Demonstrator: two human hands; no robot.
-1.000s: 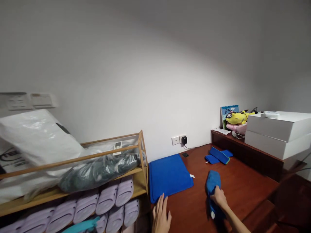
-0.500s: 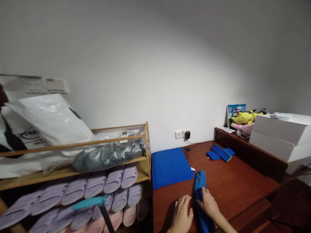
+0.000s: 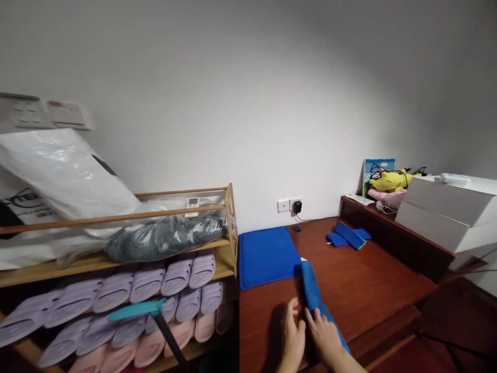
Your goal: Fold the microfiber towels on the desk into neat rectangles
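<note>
A long, narrow, folded blue cloth (image 3: 311,284) stands a little off the brown tabletop or lies along it; I cannot tell which. My right hand (image 3: 325,335) grips it near its lower part, fingers pressed on its left side. Just left of it is my left hand (image 3: 294,336), raised and turned sideways, its fingers apart and holding nothing. The cloth's upper tip meets the right edge of a flat, folded blue cloth (image 3: 267,259) near the shelf. Farther back, two smaller blue cloths (image 3: 351,237) lie crossed, one with a green edge.
At left, a wooden rack (image 3: 230,228) holds plastic bags (image 3: 73,181), a remote (image 3: 192,206) and rows of slippers (image 3: 147,282). A black plug (image 3: 297,206) sits in the wall outlet. White boxes (image 3: 442,210) and a yellow plush toy (image 3: 392,180) stand on the raised ledge at right.
My right hand has brought the long blue cloth leftward to the flat cloth's edge. My left hand has left the flat cloth and moved right, beside the long one. The view has shifted.
</note>
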